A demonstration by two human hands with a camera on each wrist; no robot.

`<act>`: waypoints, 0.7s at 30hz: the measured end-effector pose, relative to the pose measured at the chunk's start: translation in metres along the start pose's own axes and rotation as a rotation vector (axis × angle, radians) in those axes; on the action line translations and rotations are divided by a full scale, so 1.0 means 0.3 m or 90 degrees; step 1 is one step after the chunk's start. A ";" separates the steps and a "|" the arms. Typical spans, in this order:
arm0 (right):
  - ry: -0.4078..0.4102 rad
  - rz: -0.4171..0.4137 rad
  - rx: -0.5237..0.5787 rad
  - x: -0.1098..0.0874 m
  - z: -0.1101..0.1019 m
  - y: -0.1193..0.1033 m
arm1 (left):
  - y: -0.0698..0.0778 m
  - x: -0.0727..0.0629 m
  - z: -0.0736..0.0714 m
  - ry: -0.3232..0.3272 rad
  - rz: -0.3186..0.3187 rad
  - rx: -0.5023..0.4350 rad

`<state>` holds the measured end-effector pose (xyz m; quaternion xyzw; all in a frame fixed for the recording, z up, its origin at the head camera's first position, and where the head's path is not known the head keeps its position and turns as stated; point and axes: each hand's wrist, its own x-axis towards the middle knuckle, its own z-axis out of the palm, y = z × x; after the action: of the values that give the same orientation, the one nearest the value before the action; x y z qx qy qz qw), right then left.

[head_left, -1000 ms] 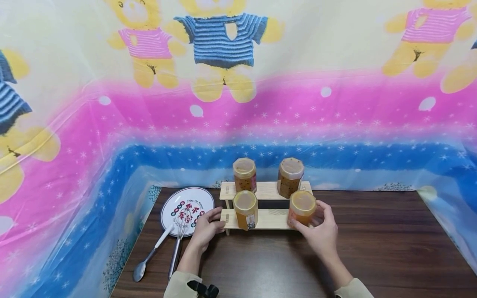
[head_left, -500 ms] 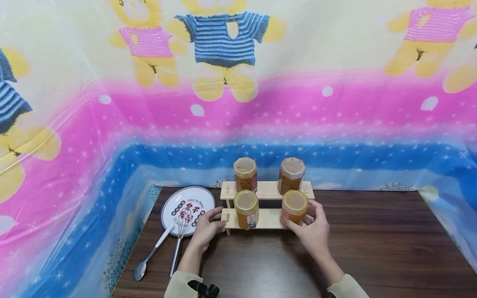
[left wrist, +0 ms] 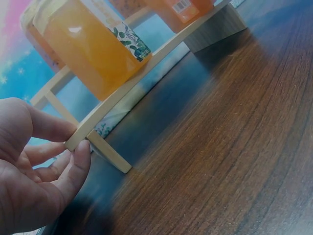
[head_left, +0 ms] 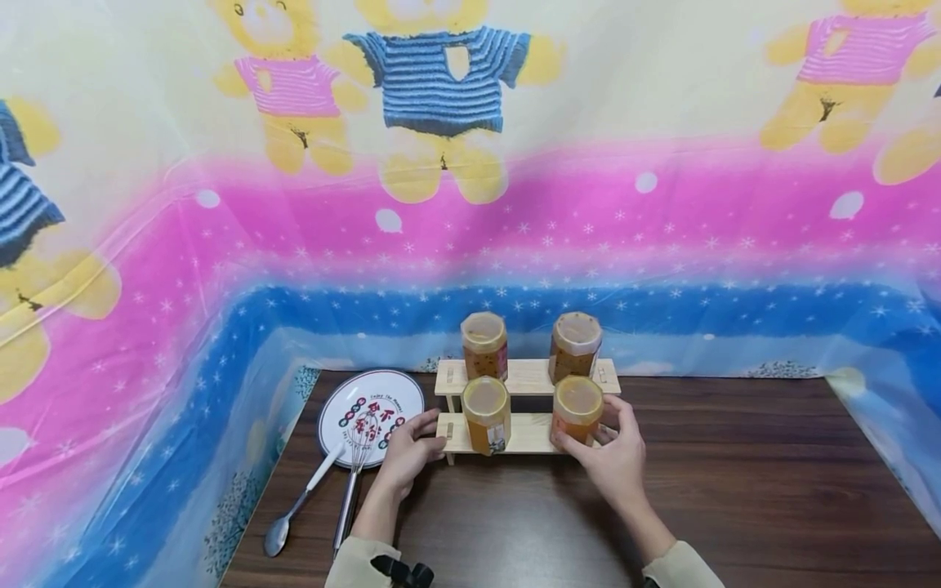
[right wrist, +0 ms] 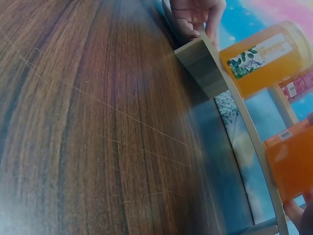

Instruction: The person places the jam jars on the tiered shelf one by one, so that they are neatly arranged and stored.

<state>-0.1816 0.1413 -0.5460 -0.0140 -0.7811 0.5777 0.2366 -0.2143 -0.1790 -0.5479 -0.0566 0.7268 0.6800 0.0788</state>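
Observation:
A two-tier wooden rack (head_left: 531, 430) bears two jars on each tier. My left hand (head_left: 408, 455) pinches the left end of the lower tier, thumb below and fingers above in the left wrist view. At the right of that tier, my right hand (head_left: 619, 467) grips an orange jar (head_left: 577, 418) around its right side. This jar (right wrist: 291, 164) sits at the board in the right wrist view, where only fingertips of the hand show. Left of it on the lower tier stands another orange jar (head_left: 487, 416) with a leafy label. Two darker jars, the left one (head_left: 483, 347) and the right one (head_left: 576, 349), stand on the upper tier.
Left of the rack lies a white plate (head_left: 338, 408) with red print. A whisk (head_left: 345, 510) and a white-handled spoon (head_left: 297, 505) rest partly on it. The dark wooden table (head_left: 529, 531) ends at a printed cloth backdrop (head_left: 441, 302).
My right hand has moved left along the lower tier with the orange jar, mostly during the first half second. My left hand has stayed on the rack's end.

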 end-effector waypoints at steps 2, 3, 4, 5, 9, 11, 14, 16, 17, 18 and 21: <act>-0.002 0.000 0.006 -0.001 0.000 0.003 | 0.001 0.000 0.000 0.001 -0.002 -0.001; -0.003 0.001 0.010 -0.002 0.000 0.004 | 0.001 0.000 0.000 0.001 -0.003 0.000; -0.003 0.002 0.013 -0.003 0.000 0.006 | 0.001 0.000 0.000 0.001 -0.004 0.001; -0.004 0.004 0.015 -0.003 0.000 0.007 | 0.001 -0.001 0.000 0.001 -0.006 0.001; -0.011 0.018 0.030 -0.006 -0.002 0.011 | 0.003 -0.006 -0.002 0.001 -0.010 0.002; -0.016 0.022 0.040 -0.008 -0.006 0.013 | 0.003 -0.008 -0.003 -0.001 -0.010 0.000; -0.025 0.018 0.058 -0.008 -0.016 0.017 | 0.004 -0.010 -0.007 -0.003 -0.008 0.001; -0.031 0.011 0.064 -0.005 -0.024 0.020 | 0.007 -0.010 -0.008 -0.003 -0.008 0.004; -0.032 0.006 0.064 -0.003 -0.029 0.021 | 0.009 -0.010 -0.009 -0.002 -0.006 0.009; -0.033 0.000 0.063 0.000 -0.034 0.023 | 0.012 -0.011 -0.009 -0.002 0.000 0.016; -0.034 -0.017 0.055 0.008 -0.053 0.027 | 0.024 -0.012 -0.008 0.001 0.019 0.049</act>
<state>-0.1795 0.1591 -0.5491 0.0220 -0.7616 0.6079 0.2233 -0.2123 -0.1811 -0.5398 -0.0435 0.7531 0.6527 0.0699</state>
